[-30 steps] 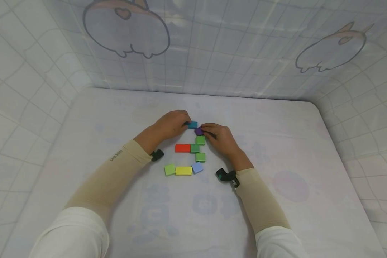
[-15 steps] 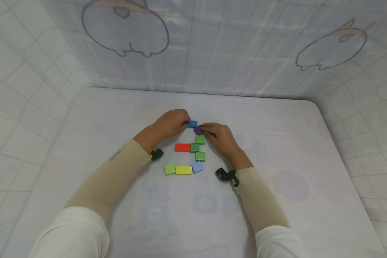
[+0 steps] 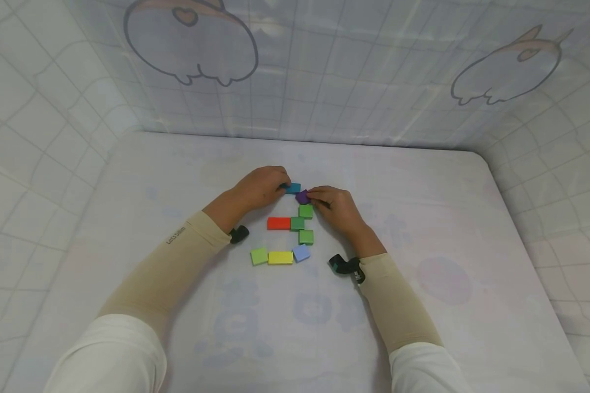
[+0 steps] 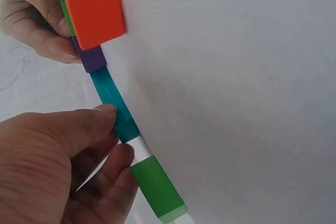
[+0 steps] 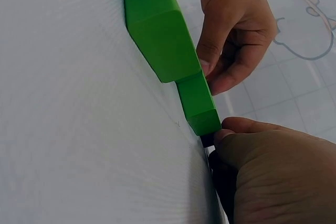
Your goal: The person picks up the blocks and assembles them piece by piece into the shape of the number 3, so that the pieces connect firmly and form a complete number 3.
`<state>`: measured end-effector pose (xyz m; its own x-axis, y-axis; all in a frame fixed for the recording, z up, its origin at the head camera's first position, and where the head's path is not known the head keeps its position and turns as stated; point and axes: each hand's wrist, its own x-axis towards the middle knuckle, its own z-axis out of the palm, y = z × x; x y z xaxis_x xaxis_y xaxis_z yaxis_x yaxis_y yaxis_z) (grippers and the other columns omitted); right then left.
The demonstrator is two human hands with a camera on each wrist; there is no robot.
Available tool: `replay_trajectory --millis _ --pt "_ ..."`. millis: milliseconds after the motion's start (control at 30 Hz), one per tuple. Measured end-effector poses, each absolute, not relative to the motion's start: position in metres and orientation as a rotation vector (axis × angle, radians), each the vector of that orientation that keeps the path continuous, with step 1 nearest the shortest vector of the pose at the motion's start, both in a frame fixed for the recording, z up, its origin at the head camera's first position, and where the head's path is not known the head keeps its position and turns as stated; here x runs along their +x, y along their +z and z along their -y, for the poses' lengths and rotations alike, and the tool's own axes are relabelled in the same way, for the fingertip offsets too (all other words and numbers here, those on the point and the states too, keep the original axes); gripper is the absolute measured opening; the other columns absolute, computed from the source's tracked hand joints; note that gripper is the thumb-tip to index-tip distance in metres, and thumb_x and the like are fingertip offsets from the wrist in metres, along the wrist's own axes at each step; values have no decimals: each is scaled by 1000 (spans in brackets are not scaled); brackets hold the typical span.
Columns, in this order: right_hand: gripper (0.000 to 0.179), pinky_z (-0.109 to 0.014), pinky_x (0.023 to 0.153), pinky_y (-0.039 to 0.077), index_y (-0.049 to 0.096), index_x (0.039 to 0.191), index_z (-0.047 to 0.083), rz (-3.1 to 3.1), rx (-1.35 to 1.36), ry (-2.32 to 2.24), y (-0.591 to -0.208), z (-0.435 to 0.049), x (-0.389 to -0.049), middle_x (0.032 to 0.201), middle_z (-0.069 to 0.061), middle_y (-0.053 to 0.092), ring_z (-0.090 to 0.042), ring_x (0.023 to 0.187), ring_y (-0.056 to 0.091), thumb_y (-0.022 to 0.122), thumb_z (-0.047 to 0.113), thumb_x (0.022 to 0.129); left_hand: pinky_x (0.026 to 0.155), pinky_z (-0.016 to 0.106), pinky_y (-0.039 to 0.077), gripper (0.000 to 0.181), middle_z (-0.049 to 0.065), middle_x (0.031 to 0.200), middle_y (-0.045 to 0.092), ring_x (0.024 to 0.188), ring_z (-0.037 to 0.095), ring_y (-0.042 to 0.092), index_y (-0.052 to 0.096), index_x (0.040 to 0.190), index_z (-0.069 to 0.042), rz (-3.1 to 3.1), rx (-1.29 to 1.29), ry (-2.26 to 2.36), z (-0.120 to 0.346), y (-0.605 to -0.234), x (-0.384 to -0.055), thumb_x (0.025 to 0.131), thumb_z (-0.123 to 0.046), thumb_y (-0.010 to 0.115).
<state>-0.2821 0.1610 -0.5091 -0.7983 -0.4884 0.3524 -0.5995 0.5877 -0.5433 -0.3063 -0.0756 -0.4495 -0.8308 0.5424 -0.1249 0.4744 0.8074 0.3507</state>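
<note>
My left hand (image 3: 263, 187) pinches a teal block (image 3: 293, 188) at the far end of a curving row of toy blocks. In the left wrist view, the thumb lies on its side, and a green block (image 4: 158, 188) stands just past the fingers across a small gap. My right hand (image 3: 336, 207) pinches a small purple block (image 3: 302, 197) between thumb and fingertips. That block sits at an angle at the teal block's end, largely covered by the fingers in the right wrist view. Close below it lies a light green block (image 3: 306, 212).
Nearer the body are a red block (image 3: 278, 224), a darker green block (image 3: 297, 224) and another green block (image 3: 306, 237). A lime block (image 3: 259, 256), a yellow block (image 3: 280, 258) and a pale blue block (image 3: 301, 252) form the front row on the white table (image 3: 201, 338).
My right fingertips have shifted slightly at the purple block, which sits at a slightly different angle. The left hand and the other blocks stay put.
</note>
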Motion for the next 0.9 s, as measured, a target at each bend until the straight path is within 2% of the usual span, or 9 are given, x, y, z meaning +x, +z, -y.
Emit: replay_trajectory --millis 200,400,500,900 --pt "21 -33 101 51 76 113 6 2642 914 1014 -510 -162 -283 118 -9 71 -21 114 66 68 7 94 103 37 49 26 6 118 64 109 21 59 69 122 -7 -2773 787 457 75 -450 -307 98 -15 64" --pt "21 -33 101 52 76 114 7 2632 869 1056 -511 -164 -282 118 -8 72 -21 113 66 67 8 95 112 42 41 37 7 134 58 127 24 50 62 133 -9 -2790 721 443 82 -447 -307 99 -22 61" --pt "20 -33 99 53 76 113 6 2606 836 1086 -511 -165 -281 114 -8 73 -21 110 67 67 6 94 114 44 39 38 8 137 57 132 26 47 62 133 -10 -2811 655 497 93 -443 -306 98 -25 61" --pt "18 -33 96 54 76 110 4 2605 772 1155 -511 -163 -279 111 -9 74 -21 108 68 68 8 94 112 47 40 34 10 132 62 130 30 51 66 128 -7 -2803 466 617 128 -447 -303 96 -18 62"
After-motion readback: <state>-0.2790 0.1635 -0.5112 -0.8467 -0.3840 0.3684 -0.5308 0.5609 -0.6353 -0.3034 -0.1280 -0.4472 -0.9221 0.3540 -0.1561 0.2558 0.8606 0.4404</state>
